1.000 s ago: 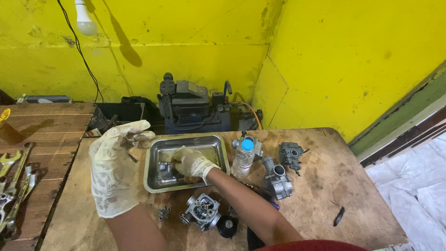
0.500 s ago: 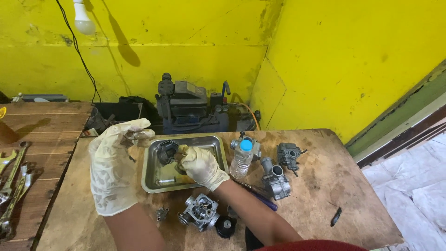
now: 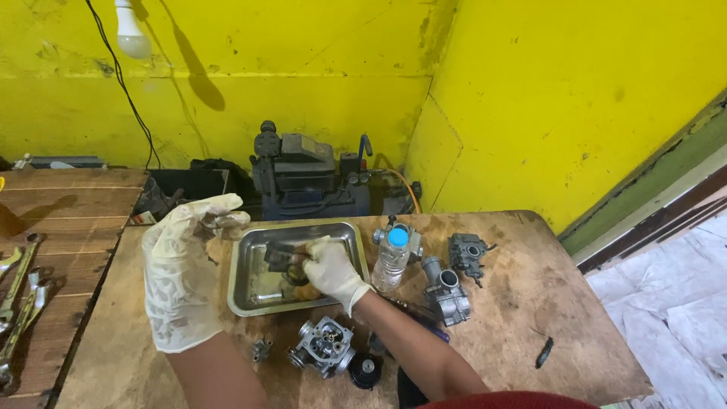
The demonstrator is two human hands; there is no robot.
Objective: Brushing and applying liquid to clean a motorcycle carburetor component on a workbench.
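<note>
Both my hands wear pale latex gloves. My left hand (image 3: 182, 269) is raised above the table's left part, its fingertips pinched on a small metal part (image 3: 224, 222) that I can barely make out. My right hand (image 3: 330, 269) reaches into a steel tray (image 3: 250, 301) and grips a dark carburetor piece (image 3: 280, 257) just above the tray's floor. A grey carburetor body (image 3: 322, 347) lies in front of the tray near my right forearm.
A plastic bottle with a blue cap (image 3: 393, 260), two more carburetor bodies (image 3: 447, 288) (image 3: 467, 253), a black cap (image 3: 365, 370) and a small dark tool (image 3: 544, 352) lie on the wooden table. A compressor (image 3: 303, 176) stands behind. Wrenches (image 3: 19, 299) rest at the left.
My right hand lifted the dark piece from the tray's floor and shifted it toward the tray's back right. My left hand stayed raised with little movement.
</note>
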